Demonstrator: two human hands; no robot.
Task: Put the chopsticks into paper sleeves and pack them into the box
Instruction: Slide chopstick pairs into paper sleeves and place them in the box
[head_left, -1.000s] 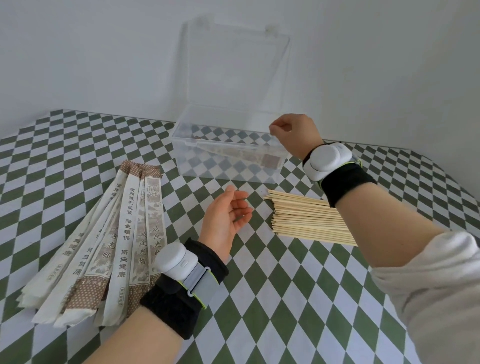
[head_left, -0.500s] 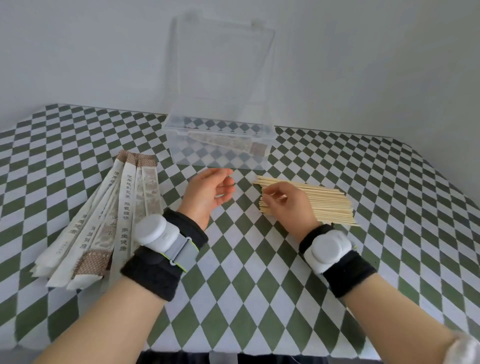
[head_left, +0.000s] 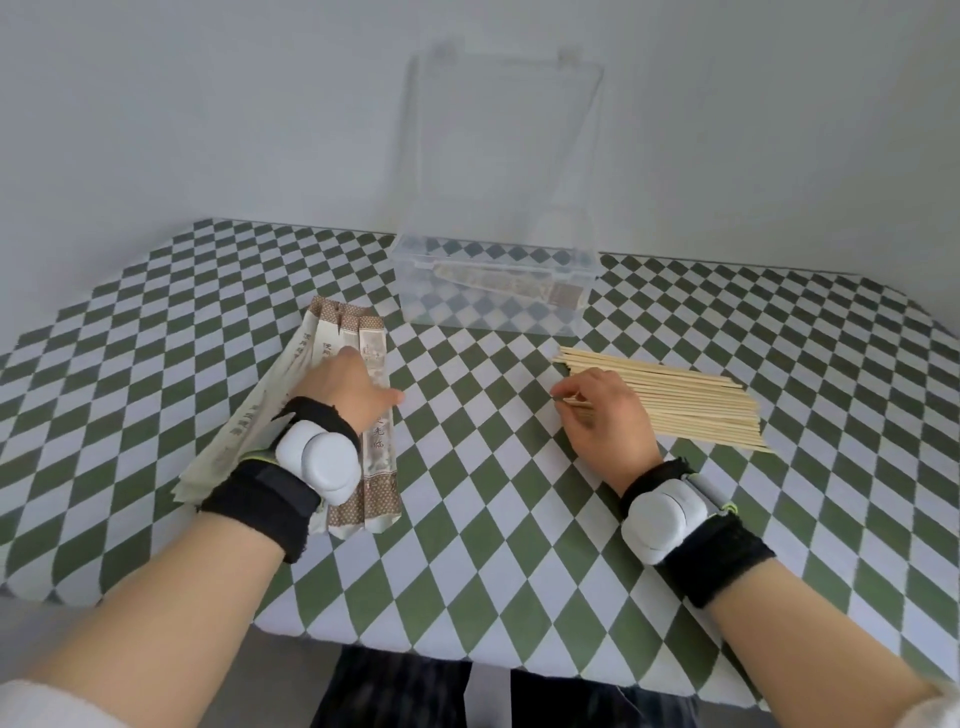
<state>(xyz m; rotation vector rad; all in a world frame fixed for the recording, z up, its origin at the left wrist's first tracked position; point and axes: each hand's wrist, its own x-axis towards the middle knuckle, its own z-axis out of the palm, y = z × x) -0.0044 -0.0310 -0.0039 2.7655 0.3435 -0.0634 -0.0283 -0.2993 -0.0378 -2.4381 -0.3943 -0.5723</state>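
A fanned stack of printed paper sleeves (head_left: 375, 467) lies on the left of the table. My left hand (head_left: 350, 387) rests on top of that stack, thumb out to the right, fingers reaching forward over the paper. A flat pile of bare wooden chopsticks (head_left: 691, 405) lies on the right. My right hand (head_left: 605, 421) sits at the pile's left end and pinches the tips of chopsticks between thumb and fingers. The clear plastic box (head_left: 415, 306) stands at the back centre with its lid raised, and one sleeved pair (head_left: 511, 283) lies inside it.
The table wears a green and white diamond-check cloth (head_left: 488, 493); its front edge runs just below my wrists. A plain white wall stands close behind the box. Both wrists carry white trackers on black bands.
My left hand has moved left from the table's middle onto the sleeve stack. My right hand came down from the box to the chopstick pile and now pinches chopstick tips.
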